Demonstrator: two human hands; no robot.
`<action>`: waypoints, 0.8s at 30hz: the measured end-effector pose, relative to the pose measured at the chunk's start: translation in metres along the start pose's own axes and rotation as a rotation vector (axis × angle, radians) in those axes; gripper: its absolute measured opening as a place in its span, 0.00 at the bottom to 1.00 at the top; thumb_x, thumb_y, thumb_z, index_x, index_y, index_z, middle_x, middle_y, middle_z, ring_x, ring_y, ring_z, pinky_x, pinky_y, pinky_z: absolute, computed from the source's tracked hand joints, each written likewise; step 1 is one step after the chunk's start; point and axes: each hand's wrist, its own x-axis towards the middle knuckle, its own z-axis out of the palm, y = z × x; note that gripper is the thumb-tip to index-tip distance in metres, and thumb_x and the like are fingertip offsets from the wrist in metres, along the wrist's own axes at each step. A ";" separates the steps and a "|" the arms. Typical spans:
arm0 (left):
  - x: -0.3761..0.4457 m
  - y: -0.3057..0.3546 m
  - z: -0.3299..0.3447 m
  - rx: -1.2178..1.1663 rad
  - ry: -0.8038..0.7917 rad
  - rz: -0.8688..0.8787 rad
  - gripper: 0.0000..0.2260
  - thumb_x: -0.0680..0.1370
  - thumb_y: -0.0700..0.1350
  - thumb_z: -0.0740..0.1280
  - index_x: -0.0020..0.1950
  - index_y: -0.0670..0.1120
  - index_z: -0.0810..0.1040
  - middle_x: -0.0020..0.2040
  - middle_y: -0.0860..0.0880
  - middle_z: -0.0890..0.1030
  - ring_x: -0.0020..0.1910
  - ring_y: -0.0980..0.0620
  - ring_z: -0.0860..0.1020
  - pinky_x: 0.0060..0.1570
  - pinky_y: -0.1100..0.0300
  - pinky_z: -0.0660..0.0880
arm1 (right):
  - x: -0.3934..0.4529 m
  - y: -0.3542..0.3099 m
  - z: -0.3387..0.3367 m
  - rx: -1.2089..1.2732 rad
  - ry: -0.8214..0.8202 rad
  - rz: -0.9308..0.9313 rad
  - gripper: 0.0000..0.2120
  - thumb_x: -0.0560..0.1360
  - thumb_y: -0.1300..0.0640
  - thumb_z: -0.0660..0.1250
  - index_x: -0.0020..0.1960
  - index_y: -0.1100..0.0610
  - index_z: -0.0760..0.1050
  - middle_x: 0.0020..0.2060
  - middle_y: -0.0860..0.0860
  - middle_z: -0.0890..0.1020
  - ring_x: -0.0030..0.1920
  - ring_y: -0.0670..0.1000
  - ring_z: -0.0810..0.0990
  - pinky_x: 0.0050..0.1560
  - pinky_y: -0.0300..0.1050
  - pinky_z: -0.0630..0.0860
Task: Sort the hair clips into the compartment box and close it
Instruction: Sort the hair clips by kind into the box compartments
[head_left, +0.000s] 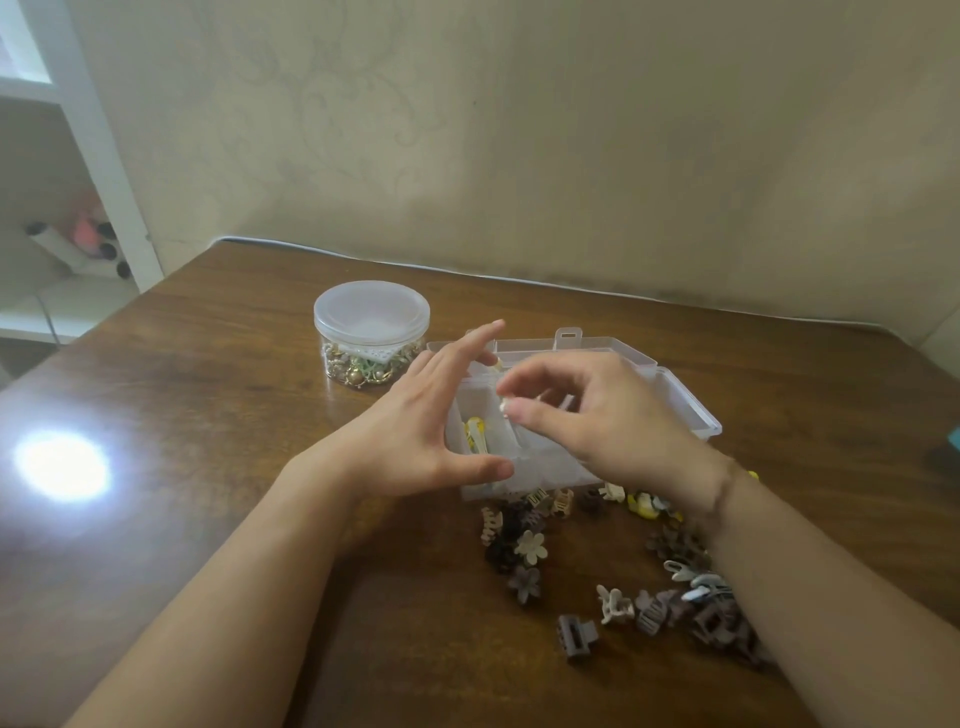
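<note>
1. Head view: one clear compartment box (685, 405) sat lid-open on the wooden table (208, 364), and one lidded round jar (371, 332) of trinkets stood just beside it on the left.
2. Loose hair clips (530, 548) lay on the table in front of the box in two clusters; exact count unreadable, well over a dozen.
3. One yellow clip (475, 434) lay in a left compartment.
4. Left hand (415, 431): fingers straight and spread, thumb on the box's front edge, holding nothing.
5. Right hand (597, 410): thumb and forefinger pinched a small white clip (503, 408) over the box.
6. Right arm hid part of the clips; box compartments mostly blocked by both hands.
</note>
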 end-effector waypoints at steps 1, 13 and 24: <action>0.000 0.000 0.000 -0.001 0.001 -0.001 0.49 0.67 0.67 0.72 0.80 0.64 0.45 0.71 0.59 0.65 0.73 0.57 0.63 0.75 0.48 0.63 | 0.006 0.004 0.004 -0.043 -0.034 0.005 0.06 0.76 0.55 0.70 0.52 0.49 0.82 0.43 0.43 0.84 0.42 0.41 0.80 0.41 0.28 0.73; 0.002 0.001 -0.001 0.009 -0.023 -0.013 0.49 0.67 0.70 0.70 0.79 0.66 0.44 0.71 0.62 0.63 0.73 0.57 0.62 0.75 0.46 0.63 | -0.072 0.052 -0.037 -0.431 0.135 0.059 0.06 0.71 0.53 0.71 0.45 0.42 0.80 0.32 0.38 0.80 0.27 0.43 0.75 0.25 0.34 0.70; 0.001 0.000 0.001 -0.003 -0.004 -0.010 0.49 0.67 0.69 0.71 0.79 0.66 0.45 0.70 0.61 0.65 0.73 0.57 0.62 0.74 0.51 0.62 | -0.091 0.056 -0.004 -0.849 0.064 0.189 0.05 0.69 0.48 0.74 0.44 0.43 0.80 0.41 0.39 0.81 0.43 0.45 0.81 0.43 0.47 0.74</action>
